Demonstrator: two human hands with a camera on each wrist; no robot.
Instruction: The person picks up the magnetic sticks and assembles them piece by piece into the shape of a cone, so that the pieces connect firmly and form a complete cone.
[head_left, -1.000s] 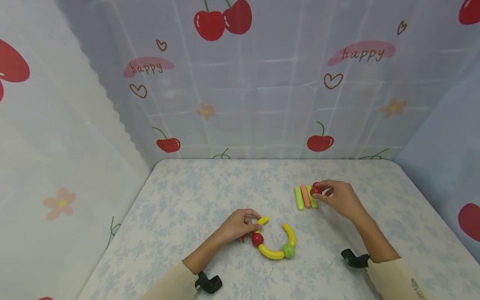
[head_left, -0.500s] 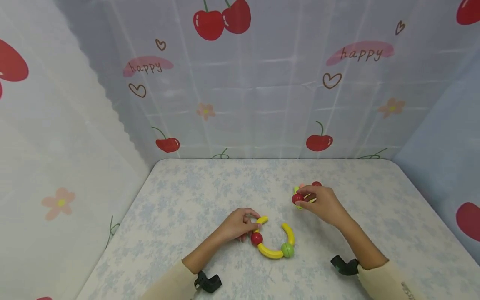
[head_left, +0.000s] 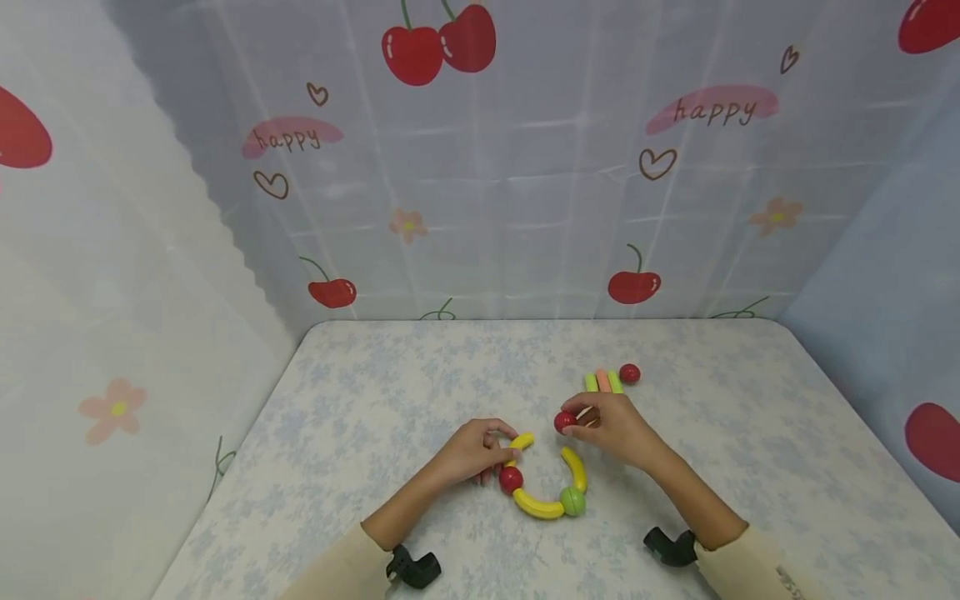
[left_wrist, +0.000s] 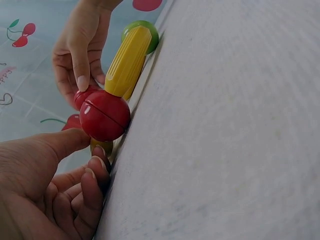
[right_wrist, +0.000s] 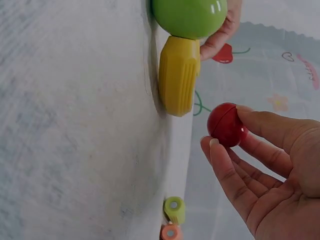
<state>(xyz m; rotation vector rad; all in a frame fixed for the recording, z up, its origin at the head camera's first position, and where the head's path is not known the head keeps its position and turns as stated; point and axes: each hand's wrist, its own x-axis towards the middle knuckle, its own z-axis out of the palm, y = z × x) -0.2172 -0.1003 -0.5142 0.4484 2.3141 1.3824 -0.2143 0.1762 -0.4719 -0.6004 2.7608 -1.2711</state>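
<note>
Between thumb and fingers, my right hand [head_left: 617,427] pinches a red ball [right_wrist: 226,125], held above the table near the gap at the back of an open ring. My left hand [head_left: 471,452] holds the ring's back-left yellow curved stick [head_left: 523,439] with thumb and fingers. From there the ring runs through a second red ball [left_wrist: 105,116], a yellow curved stick [head_left: 537,506] at the front and a green ball [head_left: 572,501]. A third yellow curved stick [right_wrist: 179,75] ends it on the right. My left fingers partly cover the stick they hold.
Behind my right hand lie two light green sticks [head_left: 591,382] with an orange stick [head_left: 603,381] between them, their near ends hidden in the head view. Another red ball [head_left: 630,373] sits beside them. A printed curtain [head_left: 480,192] stands behind the patterned table [head_left: 375,392].
My right hand has carried a red ball from beside the sticks leftward and nearer, to the ring's gap. The other red ball stays behind. My left hand keeps its place on the yellow curved stick.
</note>
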